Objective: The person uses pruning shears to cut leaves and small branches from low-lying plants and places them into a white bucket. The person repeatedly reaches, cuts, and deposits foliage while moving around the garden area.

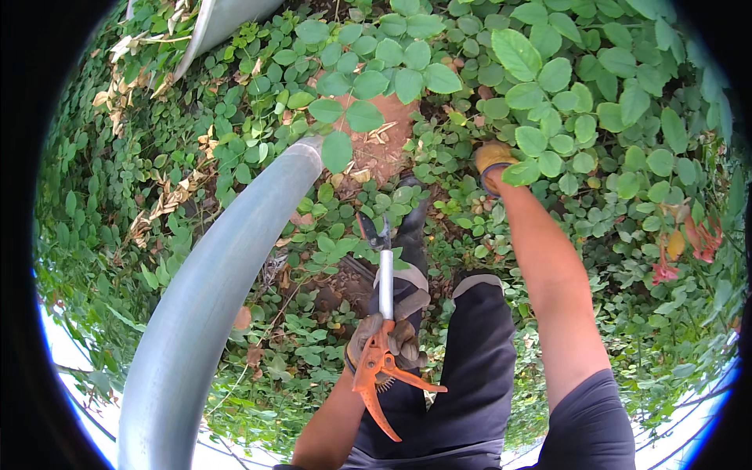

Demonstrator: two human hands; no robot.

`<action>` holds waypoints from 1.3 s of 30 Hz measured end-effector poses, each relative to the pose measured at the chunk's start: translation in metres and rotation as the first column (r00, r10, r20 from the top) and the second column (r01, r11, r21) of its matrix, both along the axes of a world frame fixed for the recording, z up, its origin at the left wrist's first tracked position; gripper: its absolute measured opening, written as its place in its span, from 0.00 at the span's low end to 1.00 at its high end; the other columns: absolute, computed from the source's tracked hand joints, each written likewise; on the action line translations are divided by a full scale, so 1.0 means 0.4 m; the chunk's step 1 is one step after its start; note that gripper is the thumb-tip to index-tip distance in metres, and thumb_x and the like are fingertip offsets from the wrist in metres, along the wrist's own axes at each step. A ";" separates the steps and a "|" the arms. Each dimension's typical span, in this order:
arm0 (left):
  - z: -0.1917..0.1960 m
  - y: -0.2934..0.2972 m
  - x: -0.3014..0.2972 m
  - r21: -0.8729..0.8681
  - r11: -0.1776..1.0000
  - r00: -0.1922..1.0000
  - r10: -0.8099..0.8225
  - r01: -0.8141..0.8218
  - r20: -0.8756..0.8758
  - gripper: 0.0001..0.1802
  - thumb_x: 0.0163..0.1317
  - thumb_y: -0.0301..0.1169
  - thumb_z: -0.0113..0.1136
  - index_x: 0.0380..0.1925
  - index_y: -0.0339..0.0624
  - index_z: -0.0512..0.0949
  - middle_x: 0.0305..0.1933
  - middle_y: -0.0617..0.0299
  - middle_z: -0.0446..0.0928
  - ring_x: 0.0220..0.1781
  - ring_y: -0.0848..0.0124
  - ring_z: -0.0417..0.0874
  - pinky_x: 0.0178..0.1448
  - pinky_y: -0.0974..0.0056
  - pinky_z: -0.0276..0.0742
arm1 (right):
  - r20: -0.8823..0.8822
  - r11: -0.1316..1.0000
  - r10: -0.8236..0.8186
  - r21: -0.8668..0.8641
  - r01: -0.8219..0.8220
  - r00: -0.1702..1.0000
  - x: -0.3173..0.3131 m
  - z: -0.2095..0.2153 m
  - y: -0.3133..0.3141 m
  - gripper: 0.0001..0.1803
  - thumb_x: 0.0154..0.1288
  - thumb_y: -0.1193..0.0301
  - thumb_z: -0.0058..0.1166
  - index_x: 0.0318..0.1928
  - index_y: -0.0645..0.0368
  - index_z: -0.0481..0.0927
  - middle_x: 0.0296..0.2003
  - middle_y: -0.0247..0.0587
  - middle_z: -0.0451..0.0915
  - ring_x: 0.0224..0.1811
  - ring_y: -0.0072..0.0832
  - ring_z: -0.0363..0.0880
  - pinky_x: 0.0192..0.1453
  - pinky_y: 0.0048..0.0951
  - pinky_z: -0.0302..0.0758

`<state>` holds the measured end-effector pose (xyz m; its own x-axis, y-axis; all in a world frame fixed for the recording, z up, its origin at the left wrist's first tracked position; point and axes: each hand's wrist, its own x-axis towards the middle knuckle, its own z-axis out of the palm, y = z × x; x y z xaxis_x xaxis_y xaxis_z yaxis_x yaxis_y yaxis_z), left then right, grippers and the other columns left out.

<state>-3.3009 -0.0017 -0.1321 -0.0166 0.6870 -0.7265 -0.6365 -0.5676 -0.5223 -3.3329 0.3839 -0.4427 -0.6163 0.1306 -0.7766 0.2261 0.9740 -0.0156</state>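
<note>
The left hand (401,338), in a grey-brown glove, curls closed around the long pruner with orange handles and silver tube (381,356), where tube meets handles, above the dark trousers (476,356); its blades point away from the person. The right arm stretches forward, its yellow-gloved hand (493,159) among green leafy plants (548,86); I cannot tell whether it grips anything.

Leaves (522,173) at two o'clock partly hide the right hand (490,156); its grasp is unclear. The lower edge cuts the grey pipe (211,274) at seven, the upper edge the metallic cylinder (231,17) at eleven.
</note>
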 end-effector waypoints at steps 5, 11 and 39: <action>0.029 0.017 -0.044 0.185 0.981 0.997 0.071 -0.062 -0.044 0.24 0.80 0.49 0.53 0.60 0.41 0.77 0.36 0.56 0.72 0.39 0.53 0.77 0.55 0.35 0.78 | -0.037 0.601 -0.773 -0.365 0.711 0.634 0.088 -0.064 0.035 0.08 0.68 0.72 0.59 0.47 0.54 0.83 0.33 0.41 0.82 0.30 0.32 0.80 0.30 0.36 0.77; 0.079 0.125 -0.143 0.180 0.983 0.998 0.034 -0.023 -0.055 0.27 0.80 0.49 0.52 0.68 0.43 0.74 0.38 0.60 0.77 0.47 0.56 0.84 0.56 0.43 0.77 | 0.292 -0.365 -0.918 -0.363 0.857 -0.268 -0.023 0.124 0.032 0.09 0.71 0.65 0.61 0.42 0.57 0.82 0.31 0.35 0.81 0.26 0.26 0.78 0.27 0.36 0.74; 0.221 0.482 -0.242 -0.244 0.916 0.751 -0.400 0.318 -0.526 0.20 0.70 0.49 0.60 0.32 0.50 0.65 0.38 0.65 0.63 0.45 0.66 0.67 0.59 0.59 0.70 | 0.205 0.465 -0.511 -0.751 0.469 0.835 -0.035 1.238 -0.093 0.51 0.50 0.41 0.69 0.70 0.57 0.70 0.54 0.58 0.83 0.51 0.53 0.86 0.53 0.48 0.82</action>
